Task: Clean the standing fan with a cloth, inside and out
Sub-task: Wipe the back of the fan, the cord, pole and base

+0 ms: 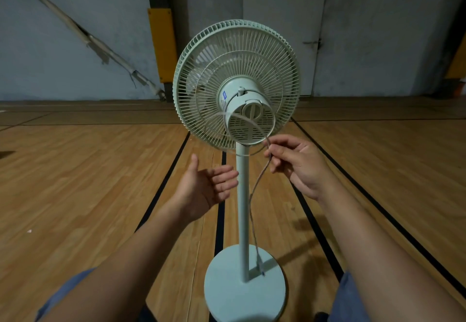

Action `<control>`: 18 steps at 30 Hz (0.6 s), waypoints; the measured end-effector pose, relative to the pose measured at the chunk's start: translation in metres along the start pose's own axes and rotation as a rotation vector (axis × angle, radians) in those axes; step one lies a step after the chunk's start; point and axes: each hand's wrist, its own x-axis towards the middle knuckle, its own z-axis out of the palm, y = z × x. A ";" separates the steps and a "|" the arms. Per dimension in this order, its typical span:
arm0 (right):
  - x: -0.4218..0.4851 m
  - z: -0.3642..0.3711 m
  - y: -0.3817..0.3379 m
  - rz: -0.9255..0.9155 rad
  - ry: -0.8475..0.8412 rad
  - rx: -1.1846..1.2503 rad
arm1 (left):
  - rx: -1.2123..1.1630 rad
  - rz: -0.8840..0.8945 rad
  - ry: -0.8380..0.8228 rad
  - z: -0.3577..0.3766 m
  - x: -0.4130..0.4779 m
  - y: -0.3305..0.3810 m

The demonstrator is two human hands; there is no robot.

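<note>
Right hand (300, 165) pinches the power cord (254, 195); left hand (209, 185) is released. Tugging may topple the standing fan (237, 84).

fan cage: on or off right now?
On. The grille encloses the blades, seen from behind; motor housing faces the camera.

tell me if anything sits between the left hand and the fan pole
Nothing visible does. The left hand is open, palm toward the pole, its fingertips right at the pole's left edge. The cord hangs on the pole's other side, pinched by the right hand. No cloth is in view.
</note>
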 end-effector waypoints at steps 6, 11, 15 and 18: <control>-0.012 -0.018 0.014 0.320 -0.169 -0.389 | -0.034 0.030 0.041 -0.015 0.000 0.008; -0.022 -0.027 0.020 0.663 -0.424 -0.508 | 0.216 -0.125 0.009 -0.016 -0.006 0.005; -0.023 -0.025 0.025 0.668 -0.471 -0.446 | 0.778 -0.283 0.082 -0.014 -0.013 -0.010; -0.022 -0.022 0.027 0.715 -0.553 -0.415 | 0.716 -0.321 0.141 -0.012 -0.013 -0.022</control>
